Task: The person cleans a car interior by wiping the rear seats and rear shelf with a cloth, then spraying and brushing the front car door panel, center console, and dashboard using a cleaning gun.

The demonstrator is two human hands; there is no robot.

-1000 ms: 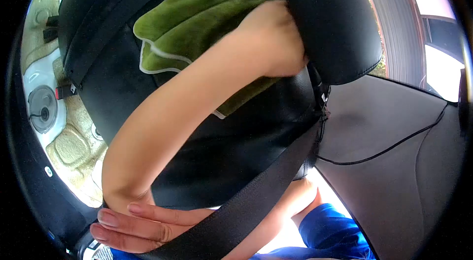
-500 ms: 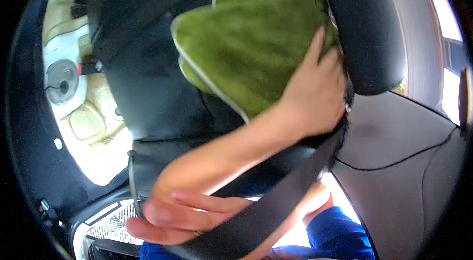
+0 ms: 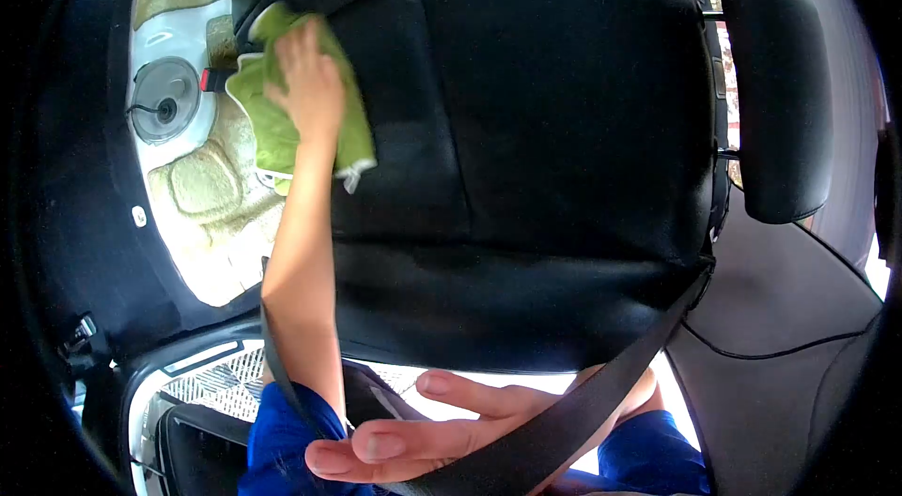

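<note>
Spread over a green cloth [image 3: 272, 139] with pale edging, my left hand [image 3: 312, 83] presses it against the left side of a black leather-like car seat [image 3: 573, 101]. The cloth is bunched and folded under the fingers, slightly blurred. My right hand [image 3: 423, 435] is low in the view, fingers stretched out to the left. A dark seat belt [image 3: 611, 402] runs diagonally across it, in front of the palm and wrist. The palm is mostly hidden by the belt.
A black headrest [image 3: 780, 87] stands at the seat's right. Left of the seat lie a red-ended buckle [image 3: 214, 80], a round grey cover [image 3: 166, 101] and bare beige padding [image 3: 202, 181]. Grey trim [image 3: 780, 280] with a dark cord is at lower right.
My left hand has carried the green cloth from the seat's right side near the headrest to its left edge. The right hand has shifted slightly right in view, still behind the belt.
</note>
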